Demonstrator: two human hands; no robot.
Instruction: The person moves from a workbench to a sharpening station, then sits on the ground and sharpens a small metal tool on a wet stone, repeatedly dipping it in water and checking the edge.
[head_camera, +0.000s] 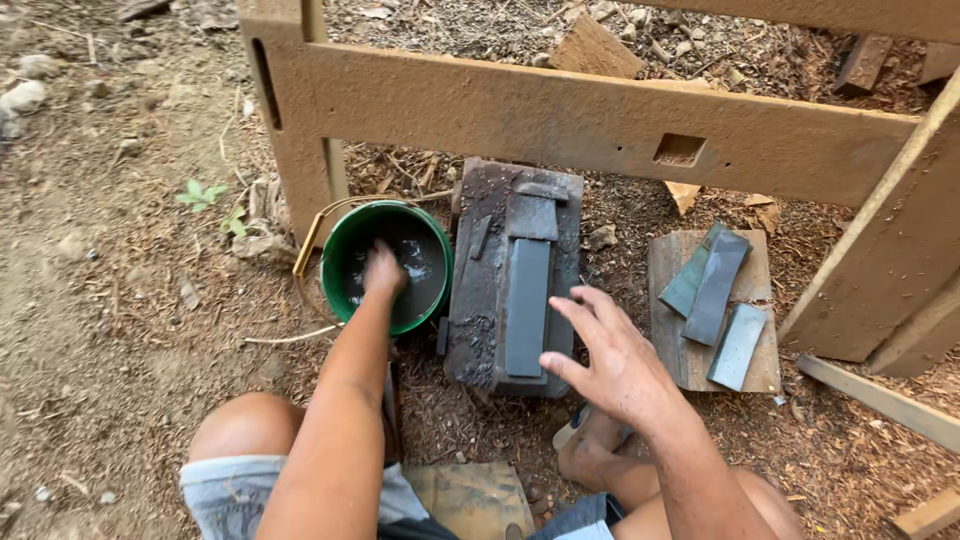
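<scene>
Wetting step at the sharpening stone (527, 305)
Left hand (383, 270) dips curled into the green bucket (340, 250); right hand (610, 360) hovers open, empty, lower right of the stone.

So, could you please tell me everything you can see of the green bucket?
The green bucket is round and looks like plastic, standing upright on the chip-strewn ground, close beside the left of the dark wet block that carries the long grey stone, below the wooden beam. It holds dark, murky water. A thin pale handle hangs down at its left side. The left hand dips into the water; the right hand stays clear, spread open near the stone.
</scene>
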